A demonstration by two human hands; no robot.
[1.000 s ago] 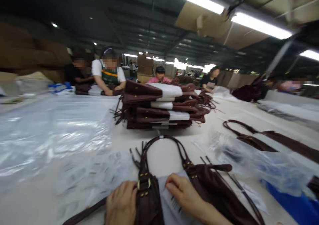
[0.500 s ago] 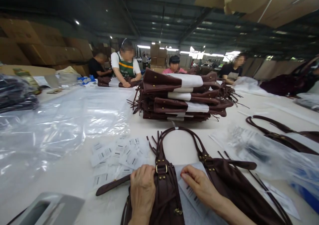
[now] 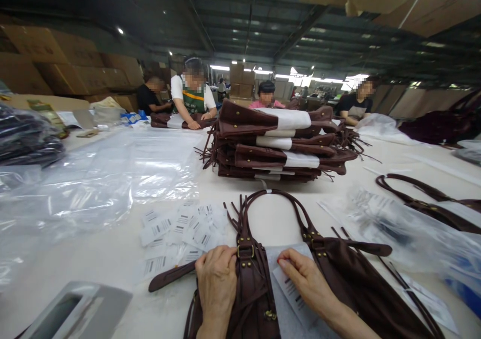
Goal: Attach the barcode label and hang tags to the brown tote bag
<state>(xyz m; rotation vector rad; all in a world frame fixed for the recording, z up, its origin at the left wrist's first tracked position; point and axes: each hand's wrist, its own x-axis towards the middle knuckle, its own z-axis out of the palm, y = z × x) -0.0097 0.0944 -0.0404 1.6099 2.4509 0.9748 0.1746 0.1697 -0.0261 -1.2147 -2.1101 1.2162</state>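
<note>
A dark brown handbag lies in front of me, its looped handle pointing away and its brass buckle showing. My left hand has its fingers curled over the bag's upper edge, beside the buckle. Grey-white wrapping paper covers the middle of the bag. Over this paper my right hand is closed in a pinch, with a small red spot at the fingertips. Under its fingers shows a white printed sachet, partly covered by the hand. Similar printed sachets lie loosely piled beyond my left hand.
A stack of brown bags wrapped with white bands stands ahead. Clear plastic sheets spread on the left, near a grey device. Crumpled plastic and another bag lie right. Several people work across the table.
My right hand and the sachet have shifted slightly right over the paper. My left hand keeps its place on the bag. The whole view has moved a little.
</note>
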